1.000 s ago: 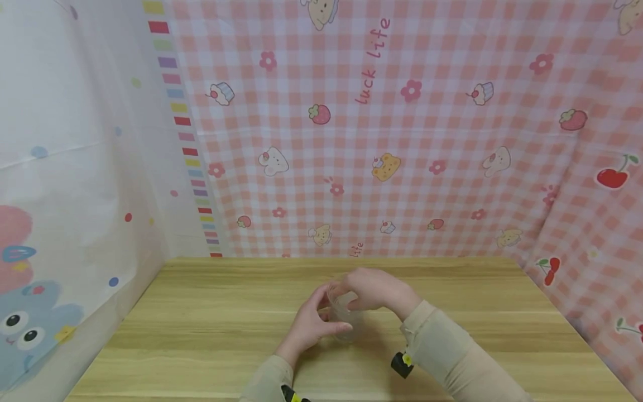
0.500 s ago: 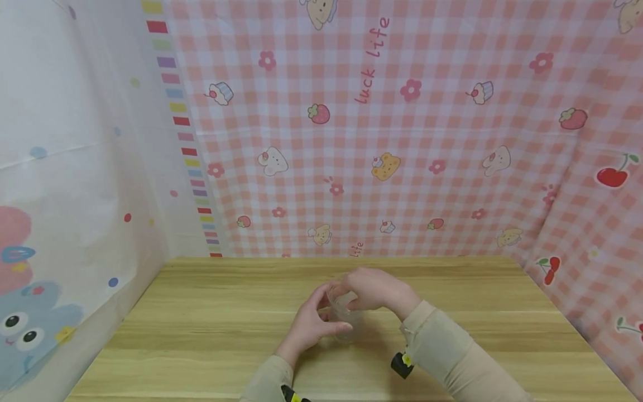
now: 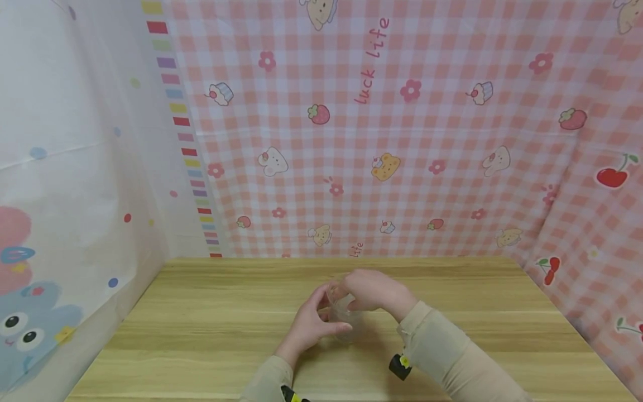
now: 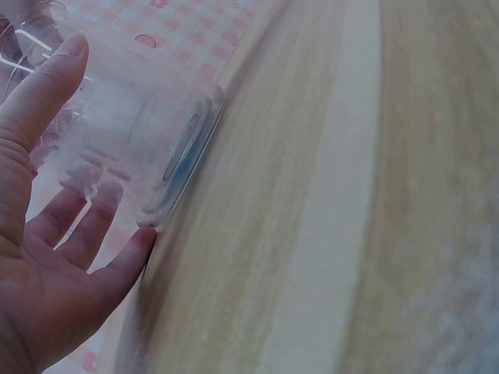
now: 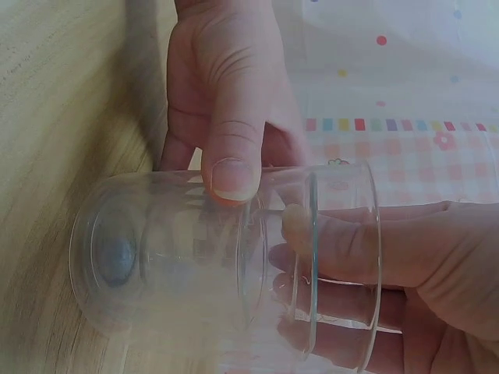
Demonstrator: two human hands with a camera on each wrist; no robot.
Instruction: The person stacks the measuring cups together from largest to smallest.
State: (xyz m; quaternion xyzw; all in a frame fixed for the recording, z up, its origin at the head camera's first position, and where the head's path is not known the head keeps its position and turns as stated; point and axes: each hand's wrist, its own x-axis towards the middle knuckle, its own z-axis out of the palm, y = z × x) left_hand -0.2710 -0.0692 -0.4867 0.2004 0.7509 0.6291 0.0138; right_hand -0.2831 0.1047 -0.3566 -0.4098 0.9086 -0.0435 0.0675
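A clear cup [image 5: 179, 257] stands upright on the wooden table, with a second, inner clear rim [image 5: 313, 273] showing a little below its outer rim. My left hand [image 3: 310, 322] grips the cup's side from the left. In the left wrist view its thumb [image 4: 54, 74] lies along one side, and its fingers [image 4: 97, 226] support the opposite side near the base. From above, my right hand [image 3: 377, 290] reaches into the mouth. Seen through the wall in the right wrist view, its thumb and fingers [image 5: 343, 245] pinch at the inner rim; their exact contact is blurred by the clear walls.
The wooden table [image 3: 211, 329] extends to both sides of the hands. A pink checked cloth [image 3: 351, 134] hangs behind it, and a white printed cloth [image 3: 75, 184] hangs at the left. Black wrist mounts [image 3: 400, 367] sit by the sleeves.
My right hand and wrist have shifted very slightly down and left at the cup's mouth. The left hand and the cup stay in place.
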